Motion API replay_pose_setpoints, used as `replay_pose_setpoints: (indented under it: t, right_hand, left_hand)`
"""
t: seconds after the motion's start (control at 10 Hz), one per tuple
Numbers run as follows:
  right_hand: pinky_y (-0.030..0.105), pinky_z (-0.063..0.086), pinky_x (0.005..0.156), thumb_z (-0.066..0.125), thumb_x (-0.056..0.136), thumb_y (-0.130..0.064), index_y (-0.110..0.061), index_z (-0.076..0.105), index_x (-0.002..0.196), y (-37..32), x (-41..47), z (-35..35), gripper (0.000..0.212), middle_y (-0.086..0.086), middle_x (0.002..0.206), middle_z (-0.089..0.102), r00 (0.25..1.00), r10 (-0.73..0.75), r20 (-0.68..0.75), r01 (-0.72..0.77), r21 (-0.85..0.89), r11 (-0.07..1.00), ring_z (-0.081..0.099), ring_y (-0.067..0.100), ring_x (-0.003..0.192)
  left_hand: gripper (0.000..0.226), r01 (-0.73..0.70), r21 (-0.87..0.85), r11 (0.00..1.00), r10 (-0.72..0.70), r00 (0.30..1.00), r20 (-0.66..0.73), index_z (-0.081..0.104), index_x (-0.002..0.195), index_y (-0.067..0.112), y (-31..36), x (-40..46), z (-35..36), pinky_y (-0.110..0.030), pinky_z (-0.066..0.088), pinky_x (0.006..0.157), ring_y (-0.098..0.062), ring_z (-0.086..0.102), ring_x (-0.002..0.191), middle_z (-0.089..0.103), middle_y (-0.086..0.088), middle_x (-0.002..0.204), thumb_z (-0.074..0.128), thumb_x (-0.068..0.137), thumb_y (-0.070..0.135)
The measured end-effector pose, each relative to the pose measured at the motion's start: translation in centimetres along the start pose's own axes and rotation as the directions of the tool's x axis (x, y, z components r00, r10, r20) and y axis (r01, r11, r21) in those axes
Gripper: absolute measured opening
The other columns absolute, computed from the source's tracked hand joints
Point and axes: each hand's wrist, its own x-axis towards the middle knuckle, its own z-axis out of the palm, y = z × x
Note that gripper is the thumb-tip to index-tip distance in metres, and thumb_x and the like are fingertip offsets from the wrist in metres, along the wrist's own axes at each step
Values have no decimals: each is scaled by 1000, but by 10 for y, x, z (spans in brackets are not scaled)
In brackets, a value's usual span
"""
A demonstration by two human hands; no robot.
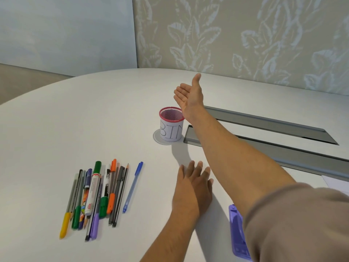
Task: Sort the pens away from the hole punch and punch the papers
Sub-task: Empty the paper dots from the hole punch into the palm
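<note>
Several pens, markers and pencils [98, 195] lie side by side on the white table at the lower left, with a blue pen [133, 186] slightly apart on their right. My left hand [194, 184] rests flat on the table to the right of the pens, fingers straight. My right hand [189, 95] is stretched out above and behind a pink mesh cup [171, 125] labelled "BIN", palm open and empty. A purple hole punch [238, 235] sits at the lower right, partly hidden by my right sleeve. A corner of white paper [336, 183] shows at the right edge.
The white table [94, 120] has a rounded far edge. Grey recessed cable trays [264, 129] run across the right side behind the cup. A patterned wall panel stands behind the table.
</note>
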Motion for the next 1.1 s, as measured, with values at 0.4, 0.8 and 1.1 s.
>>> replay_pose_setpoints:
  t: [0.4, 0.8, 1.1]
  right_hand:
    - [48, 0, 122, 2, 99, -62, -16, 47, 146, 10, 4, 12, 80, -2, 164, 21, 979, -70, 192, 164, -528, 833, 11, 18, 152]
    - [49, 28, 118, 22, 94, -70, -11, 51, 140, 3, -14, -11, 80, 5, 149, 49, 971, -162, 178, 240, -669, 703, 41, 22, 140]
    - [39, 46, 103, 48, 98, -52, -8, 64, 123, -20, -55, -67, 53, -5, 115, 64, 965, -247, 92, 239, -706, 667, 60, 14, 110]
  left_hand:
    - [49, 12, 12, 1000, -12, 999, 32, 28, 150, 24, 2, 2, -3, -46, -1, 120, -24, 7, 150, 24, 1, 159, 21, 103, 37]
    - [48, 21, 0, 1000, -21, 998, -57, 38, 146, 25, 2, -1, 2, -45, 7, 121, -23, 19, 148, 31, -1, 157, 25, 102, 40]
    - [47, 23, -58, 998, -28, 996, -84, 36, 147, 25, 4, -4, -4, -45, 7, 121, -20, 17, 148, 29, 1, 158, 24, 103, 33]
